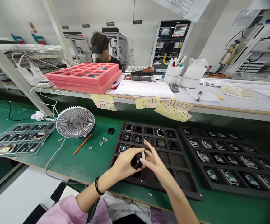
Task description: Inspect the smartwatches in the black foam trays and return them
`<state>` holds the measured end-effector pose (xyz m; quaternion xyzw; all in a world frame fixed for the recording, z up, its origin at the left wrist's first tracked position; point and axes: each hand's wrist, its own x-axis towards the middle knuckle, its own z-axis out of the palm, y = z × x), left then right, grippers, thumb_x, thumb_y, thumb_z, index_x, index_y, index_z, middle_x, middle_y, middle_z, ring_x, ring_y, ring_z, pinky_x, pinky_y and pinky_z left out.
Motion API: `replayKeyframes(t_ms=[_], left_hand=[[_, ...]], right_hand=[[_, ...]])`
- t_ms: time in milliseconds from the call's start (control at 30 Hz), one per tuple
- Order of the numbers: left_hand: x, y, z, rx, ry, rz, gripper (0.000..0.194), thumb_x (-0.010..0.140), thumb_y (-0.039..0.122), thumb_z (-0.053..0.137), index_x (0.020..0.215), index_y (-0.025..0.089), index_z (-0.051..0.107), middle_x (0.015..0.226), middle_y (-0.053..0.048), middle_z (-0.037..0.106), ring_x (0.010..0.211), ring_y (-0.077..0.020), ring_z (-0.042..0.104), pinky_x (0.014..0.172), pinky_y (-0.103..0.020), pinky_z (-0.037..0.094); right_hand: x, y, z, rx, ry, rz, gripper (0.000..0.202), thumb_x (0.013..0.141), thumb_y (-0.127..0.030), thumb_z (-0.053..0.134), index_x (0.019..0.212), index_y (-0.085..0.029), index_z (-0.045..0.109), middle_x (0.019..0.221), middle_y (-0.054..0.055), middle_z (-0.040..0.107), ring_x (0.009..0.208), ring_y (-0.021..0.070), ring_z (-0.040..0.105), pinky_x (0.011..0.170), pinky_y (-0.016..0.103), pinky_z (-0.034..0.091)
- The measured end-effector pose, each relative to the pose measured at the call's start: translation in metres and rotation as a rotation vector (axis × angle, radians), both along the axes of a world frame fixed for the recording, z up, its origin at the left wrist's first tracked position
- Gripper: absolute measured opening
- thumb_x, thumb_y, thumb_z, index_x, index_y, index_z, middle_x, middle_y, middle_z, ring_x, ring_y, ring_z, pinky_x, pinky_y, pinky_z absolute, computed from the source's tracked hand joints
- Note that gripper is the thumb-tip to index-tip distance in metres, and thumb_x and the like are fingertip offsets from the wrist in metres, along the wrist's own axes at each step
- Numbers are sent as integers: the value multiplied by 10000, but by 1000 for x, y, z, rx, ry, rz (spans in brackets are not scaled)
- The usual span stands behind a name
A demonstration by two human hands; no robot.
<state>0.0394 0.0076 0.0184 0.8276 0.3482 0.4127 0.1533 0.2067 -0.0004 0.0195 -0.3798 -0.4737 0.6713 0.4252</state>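
Note:
Over the near part of a black foam tray point(183, 180), my left hand point(124, 161) is wrapped around dark smartwatch bodies point(138, 161), held edge-on together. How many they are I cannot make out. My right hand point(155, 161) pinches a lighter-edged smartwatch point(144, 155) against them between thumb and fingers. In the tray's far rows sit several strapless smartwatches, some with lit faces, such as a smartwatch point(123, 147) just beyond my left hand. Part of the tray's near left is hidden by my hands.
Right of it lies another foam tray point(209, 183) full of smartwatches. To the left are a fan point(75, 122), an orange stick point(82, 144), a small black piece point(111, 131) and a clear tray point(35, 151). A shelf point(237, 107) holds pink foam trays point(79, 82); a person point(100, 46) sits behind.

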Motion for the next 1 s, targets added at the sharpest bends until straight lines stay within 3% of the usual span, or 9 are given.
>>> replayKeyframes(t_ms=[133,200,433,600,667,767,833,933,1000], left_hand=[[0,-4,8,46,-49,-70,483,758,311,715,1190,190,533,1109,-102,698,1047,-231,656,960,-378,512],[1,-6,10,57,-50,-92,498,765,349,717,1197,189,528,1094,-100,706,1022,-230,666,1006,-411,476],[-1,-6,11,-82,-8,-122,461,765,320,717,1179,181,570,1136,-122,684,1092,-247,626,950,-387,510],[-4,-8,9,-142,32,-138,477,766,335,718,1194,197,559,1182,-119,663,1122,-256,611,976,-386,492],[-7,-8,9,-188,12,-83,433,753,325,731,1137,196,577,1156,-115,667,1091,-253,622,950,-365,501],[-13,-7,9,-373,-98,143,384,673,341,792,968,186,603,953,-70,678,900,-226,652,808,-321,535],[-16,-4,9,-588,-253,253,408,625,357,818,919,180,598,841,-19,628,712,-163,619,644,-266,529],[-18,3,8,-1032,-588,229,426,624,330,821,954,168,605,754,27,567,560,-79,532,459,-166,422],[-17,8,8,-1274,-809,217,403,643,274,820,968,150,618,728,21,576,591,-72,559,452,-134,396]], right_hand=[[8,8,7,-154,142,200,622,654,-334,808,1232,-249,597,1075,66,685,981,237,647,853,354,499],[7,9,8,-167,143,220,508,618,-327,829,1094,-219,688,986,54,708,928,230,654,801,328,509],[-1,5,5,-55,87,113,406,572,-269,845,960,-201,747,1007,51,727,977,244,632,902,364,476],[-2,4,-4,-100,121,43,401,521,-268,872,895,-186,751,879,44,744,850,225,665,813,334,508],[2,6,-8,-119,138,10,403,521,-271,877,892,-179,746,854,55,749,834,234,681,803,343,521],[10,6,-11,-158,188,-41,424,550,-273,870,940,-183,731,890,86,759,880,273,703,853,407,526],[15,6,-12,-168,217,-92,414,575,-274,863,955,-185,723,913,101,760,909,294,706,881,449,518],[18,4,-15,-171,231,-149,411,587,-275,863,958,-176,718,920,116,758,906,306,710,880,478,520],[18,4,-19,-179,241,-172,420,582,-281,867,959,-171,717,911,119,759,896,308,713,873,485,525]])
